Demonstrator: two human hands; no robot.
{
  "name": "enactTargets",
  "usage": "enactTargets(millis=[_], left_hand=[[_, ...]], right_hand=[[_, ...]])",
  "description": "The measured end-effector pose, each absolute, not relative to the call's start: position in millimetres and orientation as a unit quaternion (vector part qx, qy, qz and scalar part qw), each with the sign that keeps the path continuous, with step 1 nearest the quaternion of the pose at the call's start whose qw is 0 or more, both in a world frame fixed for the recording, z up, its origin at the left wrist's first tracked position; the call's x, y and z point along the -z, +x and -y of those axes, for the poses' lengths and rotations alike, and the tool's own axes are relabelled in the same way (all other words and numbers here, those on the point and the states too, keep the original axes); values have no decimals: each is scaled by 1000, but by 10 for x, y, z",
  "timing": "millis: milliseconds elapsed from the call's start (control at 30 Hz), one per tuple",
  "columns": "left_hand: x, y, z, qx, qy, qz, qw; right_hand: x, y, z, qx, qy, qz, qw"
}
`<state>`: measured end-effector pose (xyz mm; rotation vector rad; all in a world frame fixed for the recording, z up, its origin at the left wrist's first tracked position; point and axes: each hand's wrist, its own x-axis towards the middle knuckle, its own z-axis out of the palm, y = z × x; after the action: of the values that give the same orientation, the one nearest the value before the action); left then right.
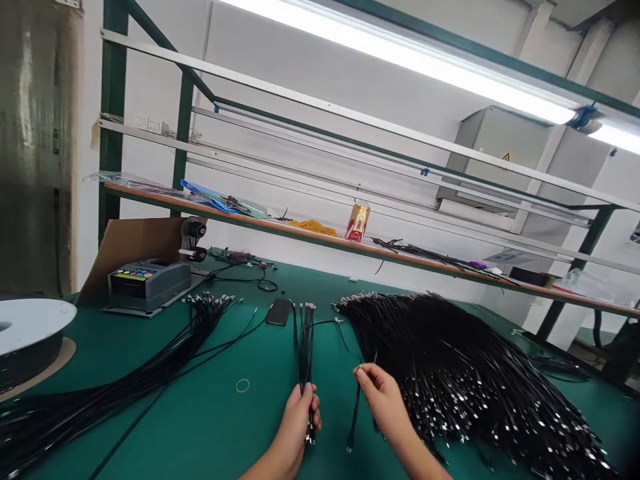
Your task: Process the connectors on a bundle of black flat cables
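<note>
So far, my left hand (300,412) curls round one bunch (304,347), my right fingers (366,383) pinch one cord (355,417), and right of them a big pile (450,360) waits.

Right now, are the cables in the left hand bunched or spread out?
Bunched: the left hand wraps around the cables, which lie close together, fanning slightly toward the far end.

A lit tube light (400,52) slants over a green workbench (200,427) before a white wall (270,53).

Left hand (300,408) curled; right hand (383,395) pinched
</note>
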<state>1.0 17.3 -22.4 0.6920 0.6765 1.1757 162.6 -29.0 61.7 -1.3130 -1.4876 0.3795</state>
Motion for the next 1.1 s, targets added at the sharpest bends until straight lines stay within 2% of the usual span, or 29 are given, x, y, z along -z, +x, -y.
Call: enactTargets(millis=[67,167,367,467,733,1100], left_hand=[[206,-1,-162,-522,323,-311,725],[162,-15,-136,-495,343,-319,732],[47,-45,-74,-438,386,-318,747],[14,-56,-54,-422,403,-311,750],[15,-99,-43,-400,450,-323,730],[-38,-95,-11,-385,492,-359,693]], right_hand=[[-290,1604,170,-157,-577,624,503],[-68,1693,-15,-136,-611,625,465],[-122,1896,-43,-28,-644,633,430],[-137,1836,159,-19,-623,666,409],[-161,1665,532,-210,-542,744,330],[-180,1627,499,-377,-540,669,345]])
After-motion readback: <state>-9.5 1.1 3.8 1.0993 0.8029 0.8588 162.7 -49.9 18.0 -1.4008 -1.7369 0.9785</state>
